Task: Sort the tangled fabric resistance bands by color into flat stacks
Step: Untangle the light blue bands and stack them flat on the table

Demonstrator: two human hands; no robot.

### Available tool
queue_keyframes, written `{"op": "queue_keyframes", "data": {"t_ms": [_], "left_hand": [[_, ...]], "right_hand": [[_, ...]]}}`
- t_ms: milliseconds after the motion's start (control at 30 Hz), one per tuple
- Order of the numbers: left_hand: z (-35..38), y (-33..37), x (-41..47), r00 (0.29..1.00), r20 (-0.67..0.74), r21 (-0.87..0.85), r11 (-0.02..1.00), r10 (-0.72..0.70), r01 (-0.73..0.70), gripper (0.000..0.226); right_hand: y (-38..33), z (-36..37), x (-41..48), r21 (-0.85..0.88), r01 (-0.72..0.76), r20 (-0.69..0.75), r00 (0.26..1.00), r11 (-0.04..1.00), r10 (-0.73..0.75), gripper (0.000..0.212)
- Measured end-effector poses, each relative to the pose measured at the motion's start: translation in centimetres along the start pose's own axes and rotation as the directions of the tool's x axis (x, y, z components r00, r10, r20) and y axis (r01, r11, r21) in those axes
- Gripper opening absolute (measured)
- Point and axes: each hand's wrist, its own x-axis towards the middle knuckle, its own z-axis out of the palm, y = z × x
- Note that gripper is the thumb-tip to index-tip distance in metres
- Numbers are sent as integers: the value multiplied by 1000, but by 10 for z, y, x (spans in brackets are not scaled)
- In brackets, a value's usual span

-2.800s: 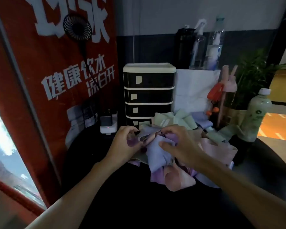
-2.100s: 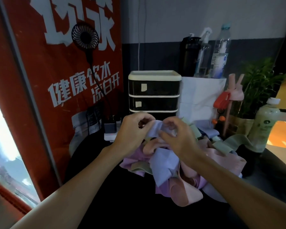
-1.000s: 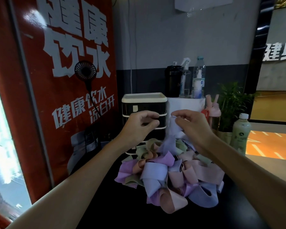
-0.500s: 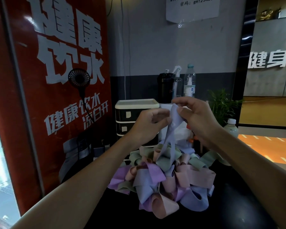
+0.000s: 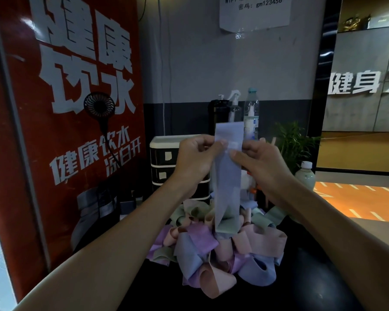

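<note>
Rising out of the pile (image 5: 216,250), the blue band (image 5: 228,176) now hangs straight, left hand (image 5: 195,158) and right hand (image 5: 259,168) fingers (image 5: 235,154) pinching it, probably nearly freed.

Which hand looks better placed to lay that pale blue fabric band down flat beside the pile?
Probably the right hand. Both hands pinch the pale blue fabric band near its top, but bare black table shows right of the tangled band pile; the left hand sits nearer the red banner.

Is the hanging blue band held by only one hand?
No, the left hand and the right hand both pinch the blue band near its top.
</note>
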Motion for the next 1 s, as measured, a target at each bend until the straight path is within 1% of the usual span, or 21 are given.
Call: {"op": "queue_keyframes", "data": {"t_ms": [67, 100, 167, 233, 300, 367, 400, 500, 567, 600, 633, 667, 700, 733, 767, 800, 833, 867, 933, 1000], "left_hand": [[1, 6, 4, 999, -36, 1, 1000, 19, -19, 12], [1, 7, 5, 999, -27, 4, 1000, 17, -17, 11], [1, 7, 4, 999, 46, 9, 1000, -28, 28, 9], [-1, 1, 1, 987, 123, 30, 994, -104, 101, 16], [-4, -8, -3, 982, 123, 102, 986, -143, 131, 17], [-7, -16, -7, 981, 110, 126, 982, -157, 143, 18], [-7, -20, -8, 980, 112, 128, 980, -165, 151, 20], [-9, -33, -11, 967, 142, 171, 967, -213, 188, 20], [-12, -48, -15, 942, 209, 224, 951, -262, 214, 17], [-14, -57, -18, 929, 244, 261, 942, -277, 212, 17], [-16, -68, -21, 918, 269, 295, 932, -291, 209, 18], [-17, -78, -24, 909, 289, 326, 924, -299, 200, 17], [-18, -89, -28, 901, 309, 354, 916, -303, 186, 17], [-17, -97, -31, 889, 338, 378, 909, -310, 173, 17], [-15, -104, -34, 871, 372, 386, 907, -321, 169, 17], [-13, -111, -37, 845, 415, 389, 906, -336, 169, 19], [-11, -117, -39, 815, 461, 390, 905, -350, 168, 22], [-7, -121, -41, 783, 498, 398, 901, -371, 173, 26], [-1, -129, -43, 733, 557, 423, 893, -391, 154, 30], [4, -136, -42, 703, 596, 463, 881, -388, 94, 31]], "right_hand": [[3, 2, 2, -12, -12, 4, 1000, 1000, 12, 17], [4, 4, 1, -14, -14, -11, 1000, 1000, 14, 16], [5, 6, 1, -1, -6, -61, 998, 1000, 6, 11], [6, 7, 2, 38, -14, -98, 995, 999, 18, 9], [8, 5, 5, 25, -20, -170, 985, 999, 24, 10], [9, 2, 10, 17, -17, -254, 967, 1000, 21, 11], [9, 0, 12, 20, -23, -269, 963, 1000, 28, 12], [12, -3, 11, -67, -22, -243, 970, 997, 5, 14], [21, -9, 13, -99, -28, -253, 967, 995, 2, 11], [27, -12, 13, -110, -41, -261, 965, 993, 11, 25], [34, -15, 14, -137, -47, -257, 966, 989, 10, 34], [44, -19, 17, -152, -45, -253, 967, 987, 5, 34], [51, -22, 17, -183, -52, -269, 963, 982, 1, 24], [57, -26, 16, -219, -74, -284, 959, 973, 9, 7], [63, -30, 15, -249, -98, -316, 949, 964, 15, 13], [67, -33, 13, -260, -138, -341, 939, 956, 43, 26], [71, -36, 10, -269, -170, -361, 930, 948, 64, 34], [76, -39, 8, -281, -187, -380, 922, 941, 70, 38], [81, -43, 4, -290, -226, -409, 908, 930, 93, 36], [84, -49, 1, -293, -225, -420, 904, 929, 86, 34]]}}
